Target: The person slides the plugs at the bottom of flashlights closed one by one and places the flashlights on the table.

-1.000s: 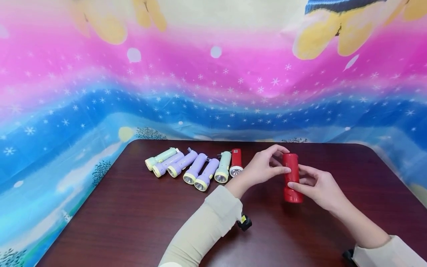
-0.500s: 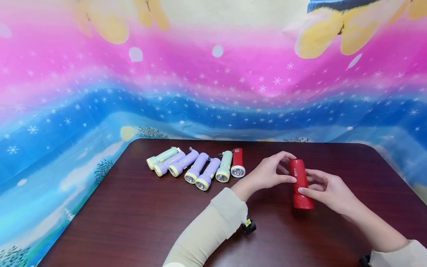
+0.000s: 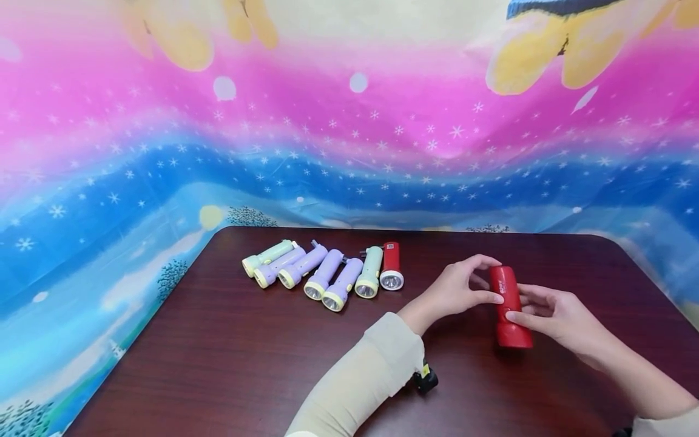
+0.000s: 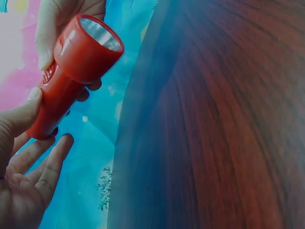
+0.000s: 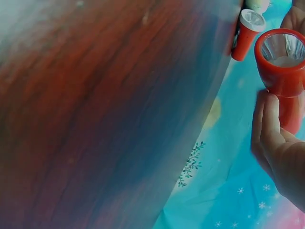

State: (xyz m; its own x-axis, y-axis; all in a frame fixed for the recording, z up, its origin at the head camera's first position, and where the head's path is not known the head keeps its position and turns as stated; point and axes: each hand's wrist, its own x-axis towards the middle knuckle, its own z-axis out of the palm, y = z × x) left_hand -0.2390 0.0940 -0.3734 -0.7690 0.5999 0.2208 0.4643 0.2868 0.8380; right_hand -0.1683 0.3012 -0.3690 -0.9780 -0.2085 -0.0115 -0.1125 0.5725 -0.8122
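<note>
A red flashlight (image 3: 508,303) is held between both hands over the right part of the table, its lamp end toward the person. My left hand (image 3: 461,288) pinches the tail end, thumb on the body and a fingertip by the end. Lower down the body, my right hand (image 3: 565,318) grips it with the thumb at the switch and the fingers behind. The left wrist view shows the flashlight's silver reflector (image 4: 101,34) unlit and its ribbed red switch (image 4: 49,73) beside the right thumb. In the right wrist view, the right fingers (image 5: 270,117) lie along the flashlight below its head.
Several flashlights lie in a row toward the table's back: mint green ones (image 3: 369,272), lilac ones (image 3: 324,275) and a red one (image 3: 391,262) with a white rim. The dark wooden table (image 3: 229,352) ends at a printed cloth backdrop (image 3: 349,152).
Both hands and the red flashlight have shifted right and slightly toward the person. The flashlight has turned a little, bringing white lettering into view. The row of flashlights has stayed in place.
</note>
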